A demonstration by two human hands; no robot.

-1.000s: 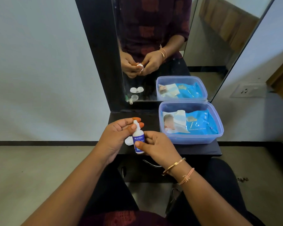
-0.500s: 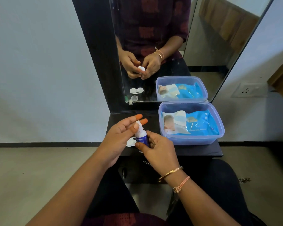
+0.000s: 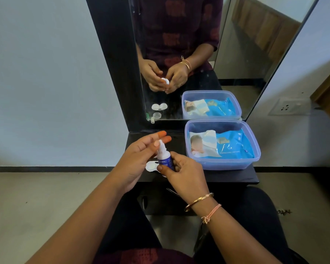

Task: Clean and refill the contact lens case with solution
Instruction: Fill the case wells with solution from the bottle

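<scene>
- A person's right hand (image 3: 185, 174) grasps the body of the solution bottle (image 3: 165, 161), thumb across the blue label, holding it upright just above the black shelf (image 3: 227, 177).
- The left hand (image 3: 137, 159) meets the bottle from 10 o'clock, its thumb and extended fingers pinching the white cap (image 3: 161, 145). Whether the cap is loose cannot be told.
- The step looks to be uncapping. A firm hold on the label, rather than a squeeze, should stop solution spurting as the left hand twists.
- The contact lens case (image 3: 151, 166) lies on the shelf at 9 o'clock of the bottle, partly hidden behind it, with one well showing open. The nozzle is best held clear of its rim when pouring.
- At 2 o'clock, a plastic tub (image 3: 223, 164) holds a blue wipes pack (image 3: 232, 145).
- At 12 o'clock, the mirror (image 3: 246, 54) repeats both hands.
</scene>
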